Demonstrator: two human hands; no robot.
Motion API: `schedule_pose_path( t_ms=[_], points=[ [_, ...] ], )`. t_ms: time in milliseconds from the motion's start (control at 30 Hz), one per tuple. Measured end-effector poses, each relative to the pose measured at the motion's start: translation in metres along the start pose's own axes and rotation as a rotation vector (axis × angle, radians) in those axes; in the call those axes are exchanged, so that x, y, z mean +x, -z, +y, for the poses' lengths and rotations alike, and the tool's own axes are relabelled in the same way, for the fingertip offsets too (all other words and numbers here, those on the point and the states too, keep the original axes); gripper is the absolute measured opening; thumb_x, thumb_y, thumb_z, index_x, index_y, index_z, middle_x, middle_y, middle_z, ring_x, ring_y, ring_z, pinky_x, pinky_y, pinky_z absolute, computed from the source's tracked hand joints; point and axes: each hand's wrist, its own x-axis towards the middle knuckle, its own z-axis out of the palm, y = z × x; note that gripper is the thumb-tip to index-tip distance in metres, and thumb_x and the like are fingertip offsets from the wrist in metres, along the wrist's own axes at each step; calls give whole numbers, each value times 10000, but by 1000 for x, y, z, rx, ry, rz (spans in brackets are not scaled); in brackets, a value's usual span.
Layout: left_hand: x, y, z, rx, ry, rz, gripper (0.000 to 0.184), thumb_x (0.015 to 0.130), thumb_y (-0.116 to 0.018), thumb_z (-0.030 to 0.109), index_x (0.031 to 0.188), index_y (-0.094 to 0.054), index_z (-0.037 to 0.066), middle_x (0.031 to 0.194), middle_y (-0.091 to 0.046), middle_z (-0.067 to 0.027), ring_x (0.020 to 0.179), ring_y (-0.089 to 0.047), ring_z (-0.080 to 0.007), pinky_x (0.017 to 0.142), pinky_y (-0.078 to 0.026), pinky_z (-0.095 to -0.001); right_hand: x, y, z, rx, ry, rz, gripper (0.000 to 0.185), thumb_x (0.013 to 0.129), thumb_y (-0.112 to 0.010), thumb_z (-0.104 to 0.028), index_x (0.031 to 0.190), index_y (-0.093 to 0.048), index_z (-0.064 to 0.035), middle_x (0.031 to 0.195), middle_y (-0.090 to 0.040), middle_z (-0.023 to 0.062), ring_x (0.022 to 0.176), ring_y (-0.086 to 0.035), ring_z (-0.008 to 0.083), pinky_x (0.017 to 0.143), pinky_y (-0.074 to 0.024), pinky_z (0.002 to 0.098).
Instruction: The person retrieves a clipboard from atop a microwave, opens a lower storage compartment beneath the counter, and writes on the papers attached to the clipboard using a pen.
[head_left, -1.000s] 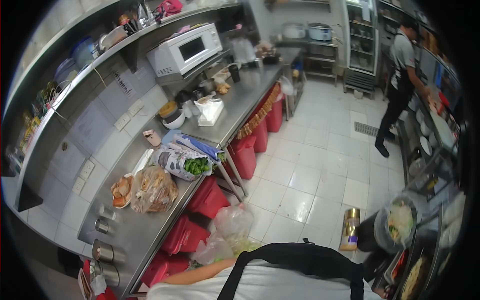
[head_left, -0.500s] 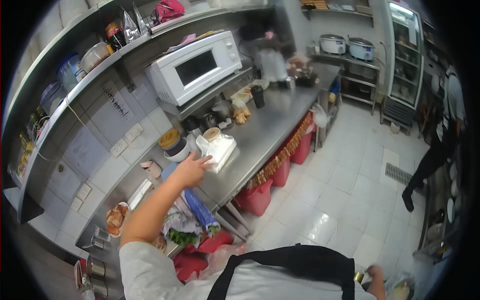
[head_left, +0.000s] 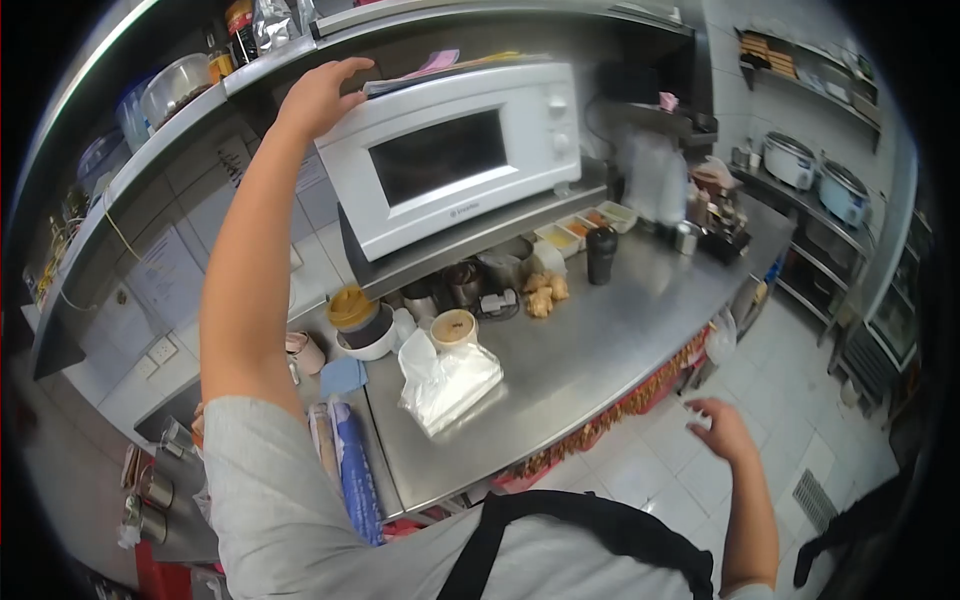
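Observation:
My left hand (head_left: 325, 97) is raised to the top left corner of a white microwave oven (head_left: 350, 165). Its fingers are stretched out by the edge of some papers (head_left: 440, 66) lying on top; whether they touch the papers, I cannot tell. Held out low at the right, my right hand (head_left: 722, 430) has its fingers apart and curved, with nothing in them, near the steel counter's (head_left: 560, 370) front edge. On the counter lies a stack of clear plastic bags (head_left: 460, 388), beside a round tub (head_left: 454, 328) with a pale lid.
Ginger (head_left: 544, 294) and a black cup (head_left: 601, 256) stand farther along the counter, before small trays of food (head_left: 585, 226). A loaded shelf (head_left: 270, 72) runs above. Rice cookers (head_left: 789, 160) stand at the back right. A person's dark-clothed leg (head_left: 860, 525) shows at lower right.
My left hand has gone from the plastic bags up to the microwave's top. My right hand has risen farther into view, and the camera has turned and come nearer the counter.

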Motion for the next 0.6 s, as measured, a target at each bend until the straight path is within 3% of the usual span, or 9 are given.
schedule_pose_path(
  t_ms=[100, 200, 300, 400, 433, 533, 567, 600],
  points=[
    [38, -27, 9, 17, 500, -152, 632, 834, -645, 551, 1343, -543, 191, 1232, -642, -131, 1136, -605, -313, 974, -472, -382, 23, -12, 24, 103, -45, -91, 384, 739, -771, -111, 1109, -673, -78, 958, -677, 138, 863, -649, 286, 784, -527, 392],
    [57, -41, 22, -20, 511, -317, 748, 769, -610, 707, 1307, -591, 188, 1222, -648, -166, 1119, -624, -305, 972, -471, -380, 51, -6, 66, 168, -124, -148, 392, 731, -783, -109, 1107, -677, -71, 977, -690, 135, 865, -659, 271, 784, -537, 375],
    [46, -48, 51, -50, 578, -202, 662, 762, -671, 644, 1227, -645, 174, 1157, -674, -160, 1094, -635, -297, 954, -478, -382, 104, 12, 118, 211, -110, -132, 387, 733, -769, -65, 1106, -671, -33, 963, -696, 126, 838, -667, 226, 763, -541, 345],
    [52, -41, 106, 112, 518, -122, 605, 726, -747, 563, 1190, -653, 185, 1118, -679, -117, 1055, -643, -285, 919, -495, -381, 172, 37, 154, 209, 4, -143, 381, 734, -759, -53, 1103, -670, -24, 968, -696, 135, 833, -667, 230, 767, -539, 343],
    [57, -42, 127, 269, 441, -34, 491, 721, -790, 390, 1153, -660, 196, 1099, -662, -92, 1015, -641, -300, 880, -507, -398, 194, 45, 163, 198, 36, -168, 380, 737, -762, -65, 1104, -669, -31, 994, -691, 141, 852, -667, 245, 772, -541, 353],
    [80, -60, 125, 391, 108, 217, 408, 750, -754, 247, 1146, -664, 206, 1131, -637, -75, 1010, -633, -303, 853, -511, -414, 260, 73, 177, 147, 188, -223, 376, 749, -759, -89, 1111, -667, -46, 1052, -680, 152, 890, -665, 277, 780, -542, 377],
    [87, -58, 126, 248, 220, 8, 389, 771, -708, 146, 1154, -661, 190, 1083, -666, -55, 1000, -636, -298, 860, -507, -419, 282, 79, 181, 128, 274, -227, 372, 756, -753, -91, 1115, -667, -48, 1059, -678, 153, 891, -664, 279, 779, -540, 381],
    [93, -61, 131, 385, 286, -73, 400, 780, -695, 114, 1169, -649, 198, 1074, -685, -88, 969, -649, -317, 821, -517, -398, 299, 83, 187, 112, 349, -240, 368, 763, -746, -93, 1119, -667, -50, 1066, -675, 154, 892, -662, 281, 777, -537, 385]
  ],
)
